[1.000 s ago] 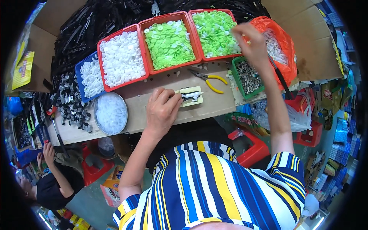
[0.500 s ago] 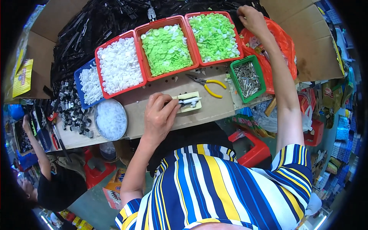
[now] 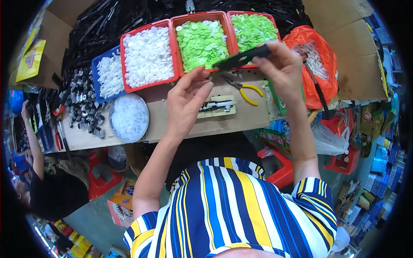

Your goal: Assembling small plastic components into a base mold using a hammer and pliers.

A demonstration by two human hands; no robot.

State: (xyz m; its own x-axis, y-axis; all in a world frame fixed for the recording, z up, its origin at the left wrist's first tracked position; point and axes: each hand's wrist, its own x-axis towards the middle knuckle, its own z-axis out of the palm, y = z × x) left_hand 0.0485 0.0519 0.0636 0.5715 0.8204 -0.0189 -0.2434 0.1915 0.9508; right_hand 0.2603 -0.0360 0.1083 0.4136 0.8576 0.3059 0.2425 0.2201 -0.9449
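Note:
My right hand (image 3: 282,71) pinches one end of a long flat black plastic piece (image 3: 241,59), held up in front of the red trays of green discs. My left hand (image 3: 185,101) is raised by the piece's other end, thumb and fingers apart and curved; it appears to hold nothing. Below them on the work surface lies a cream block (image 3: 230,111), with a white part (image 3: 223,104) and dark bits set in it. Yellow-handled pliers (image 3: 247,94) rest to the right of the block.
Behind stand a red tray of white caps (image 3: 148,56), two red trays of green discs (image 3: 200,45) and a blue tray (image 3: 103,77). A round dish (image 3: 129,118) holds translucent pieces. A green tray (image 3: 277,99) sits by an orange-red bag (image 3: 318,38). Black pieces (image 3: 94,36) pile up behind.
My right hand has come back from the far pile with the black piece. My left hand has let go of the cream block and risen toward the piece. The view has shifted slightly.

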